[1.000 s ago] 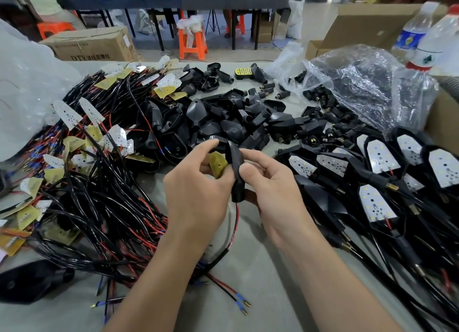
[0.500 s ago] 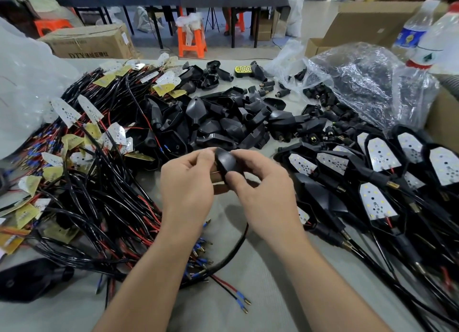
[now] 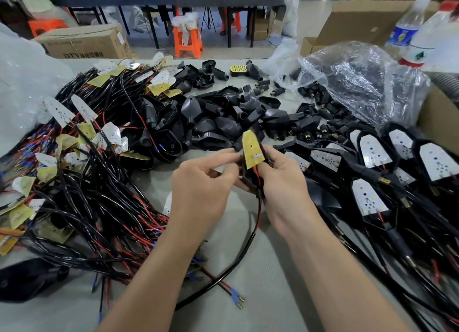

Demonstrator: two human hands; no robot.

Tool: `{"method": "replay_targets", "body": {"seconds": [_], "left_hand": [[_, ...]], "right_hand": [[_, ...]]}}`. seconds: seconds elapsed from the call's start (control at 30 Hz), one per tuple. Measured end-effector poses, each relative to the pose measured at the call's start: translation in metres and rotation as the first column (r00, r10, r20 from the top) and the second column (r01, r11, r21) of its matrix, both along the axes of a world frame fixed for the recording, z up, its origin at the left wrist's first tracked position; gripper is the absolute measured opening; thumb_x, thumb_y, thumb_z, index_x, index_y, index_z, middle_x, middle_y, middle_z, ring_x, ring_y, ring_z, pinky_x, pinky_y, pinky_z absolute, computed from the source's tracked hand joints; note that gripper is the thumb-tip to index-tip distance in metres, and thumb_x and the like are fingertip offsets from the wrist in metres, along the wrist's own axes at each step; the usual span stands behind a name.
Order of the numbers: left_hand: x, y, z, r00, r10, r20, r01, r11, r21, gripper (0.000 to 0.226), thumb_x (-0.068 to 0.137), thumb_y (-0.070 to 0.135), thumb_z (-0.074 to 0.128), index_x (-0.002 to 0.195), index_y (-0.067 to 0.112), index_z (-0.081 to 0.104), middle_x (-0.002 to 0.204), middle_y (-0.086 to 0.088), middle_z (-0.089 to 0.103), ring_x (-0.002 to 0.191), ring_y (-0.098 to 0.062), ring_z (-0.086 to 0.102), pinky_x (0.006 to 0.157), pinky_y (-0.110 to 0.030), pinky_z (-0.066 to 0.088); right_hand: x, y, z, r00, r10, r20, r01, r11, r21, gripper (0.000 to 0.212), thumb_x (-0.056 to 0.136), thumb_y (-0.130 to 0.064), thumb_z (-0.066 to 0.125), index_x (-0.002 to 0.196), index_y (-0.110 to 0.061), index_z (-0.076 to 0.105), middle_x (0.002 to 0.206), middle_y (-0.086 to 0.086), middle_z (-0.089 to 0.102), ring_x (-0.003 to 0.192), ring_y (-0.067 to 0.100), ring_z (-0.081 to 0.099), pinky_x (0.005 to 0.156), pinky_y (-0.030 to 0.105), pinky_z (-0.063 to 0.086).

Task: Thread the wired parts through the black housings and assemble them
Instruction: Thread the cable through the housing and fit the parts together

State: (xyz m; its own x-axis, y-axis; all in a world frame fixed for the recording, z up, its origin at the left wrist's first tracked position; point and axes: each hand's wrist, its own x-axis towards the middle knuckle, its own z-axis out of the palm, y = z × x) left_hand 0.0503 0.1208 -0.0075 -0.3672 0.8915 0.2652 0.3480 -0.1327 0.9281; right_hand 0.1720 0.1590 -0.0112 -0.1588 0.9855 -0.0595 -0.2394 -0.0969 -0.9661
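My right hand [image 3: 280,182] grips a black housing [image 3: 250,182] at the table's middle. A yellow pointed board [image 3: 252,149] stands up out of it, with red and black wires at its base. My left hand [image 3: 201,182] sits just left of it, fingers curled toward the housing's left edge; it looks blurred. The wired part's black cable [image 3: 248,247] hangs below the housing and curls across the grey table [image 3: 260,282] to its crimped ends [image 3: 236,299]. A pile of loose black housings [image 3: 211,118] lies behind my hands.
A tangle of wired boards [image 3: 82,172] fills the left side. Finished assemblies with white boards [image 3: 372,180] lie to the right. A clear plastic bag [image 3: 360,83], small black connectors [image 3: 280,133], two bottles [image 3: 422,41] and cardboard boxes [image 3: 87,43] stand behind.
The yellow board, hidden behind the housing half a second ago, now sticks up above it. The cable has been drawn further through, with red and black wires showing under the housing.
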Motion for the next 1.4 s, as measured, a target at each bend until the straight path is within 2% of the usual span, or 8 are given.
{"method": "replay_targets", "body": {"seconds": [0.17,0.37,0.57,0.83,0.97,1.1,1.27,1.4], "left_hand": [[0.007,-0.004,0.002,0.995,-0.076,0.060,0.075,0.997,0.017,0.049,0.079,0.023,0.065,0.118,0.052,0.070,0.104,0.019,0.077,0.079,-0.009,0.076,0.072,-0.036,0.064],[-0.004,0.001,0.000,0.985,-0.165,0.045,0.165,0.986,0.012,0.068,0.073,0.022,0.075,0.133,0.051,0.061,0.121,0.026,0.070,0.101,-0.003,0.071,0.081,-0.017,0.056],[-0.013,0.008,-0.004,0.953,-0.142,0.268,0.121,0.988,0.091,0.025,0.065,0.017,0.085,0.082,0.033,0.075,0.119,0.015,0.074,0.116,-0.004,0.066,0.097,-0.030,0.052],[-0.019,0.012,-0.006,0.921,-0.072,0.382,0.071,0.997,0.016,0.008,0.073,0.028,0.088,0.071,0.022,0.083,0.110,0.009,0.078,0.106,-0.008,0.072,0.095,-0.033,0.051],[-0.023,0.013,-0.008,0.974,-0.041,0.222,0.047,0.999,-0.022,0.017,0.069,0.009,0.091,0.068,0.023,0.081,0.111,0.015,0.076,0.109,-0.002,0.069,0.097,-0.032,0.050],[-0.019,0.010,-0.007,0.995,0.037,0.093,-0.036,0.999,-0.017,0.038,0.059,0.034,0.087,0.095,0.041,0.077,0.114,0.019,0.074,0.111,-0.001,0.066,0.092,-0.022,0.050],[-0.010,0.013,-0.004,0.928,-0.062,0.368,0.104,0.990,-0.095,0.027,0.089,0.014,0.078,0.115,0.021,0.075,0.101,0.002,0.079,0.088,-0.008,0.073,0.075,-0.024,0.058],[-0.014,0.004,0.002,0.936,-0.162,0.313,0.249,0.932,-0.264,0.019,0.094,0.013,0.072,0.111,0.020,0.076,0.096,-0.008,0.079,0.075,-0.013,0.073,0.062,-0.022,0.057]], "right_hand": [[-0.001,-0.009,0.000,0.961,0.063,0.268,-0.094,0.990,0.107,0.040,0.098,0.007,0.041,0.102,-0.017,0.074,0.081,0.007,0.075,0.069,0.018,0.074,0.056,0.022,0.057],[0.002,-0.010,0.002,0.903,0.099,0.418,-0.178,0.972,0.155,0.041,0.098,0.001,0.045,0.104,-0.027,0.074,0.066,0.003,0.071,0.051,0.019,0.066,0.047,0.031,0.053],[0.000,-0.012,0.000,0.899,0.042,0.437,-0.120,0.981,0.153,0.042,0.098,-0.002,0.044,0.101,-0.032,0.073,0.067,0.004,0.071,0.053,0.019,0.070,0.047,0.031,0.052],[0.005,-0.011,0.005,0.987,0.157,-0.032,-0.157,0.988,-0.012,0.042,0.077,-0.007,0.048,0.105,-0.016,0.078,0.096,0.027,0.071,0.070,0.026,0.069,0.058,0.031,0.055],[0.003,-0.013,0.003,0.954,0.295,0.044,-0.297,0.955,0.028,0.041,0.078,-0.007,0.052,0.103,-0.024,0.079,0.094,0.006,0.075,0.079,0.024,0.070,0.070,0.035,0.059],[-0.001,-0.011,-0.002,0.940,0.337,0.053,-0.338,0.941,0.012,0.051,0.085,0.017,0.050,0.108,-0.022,0.075,0.096,0.006,0.073,0.081,0.024,0.072,0.077,0.035,0.062],[0.000,-0.005,0.000,0.979,0.156,-0.130,-0.162,0.986,-0.037,0.046,0.088,0.020,0.048,0.112,-0.010,0.071,0.098,0.010,0.075,0.087,0.020,0.069,0.081,0.030,0.061],[0.005,0.004,0.007,0.901,-0.022,-0.433,-0.041,0.990,-0.134,0.041,0.092,0.022,0.042,0.107,-0.008,0.068,0.098,0.011,0.072,0.087,0.018,0.067,0.087,0.029,0.056]]}}
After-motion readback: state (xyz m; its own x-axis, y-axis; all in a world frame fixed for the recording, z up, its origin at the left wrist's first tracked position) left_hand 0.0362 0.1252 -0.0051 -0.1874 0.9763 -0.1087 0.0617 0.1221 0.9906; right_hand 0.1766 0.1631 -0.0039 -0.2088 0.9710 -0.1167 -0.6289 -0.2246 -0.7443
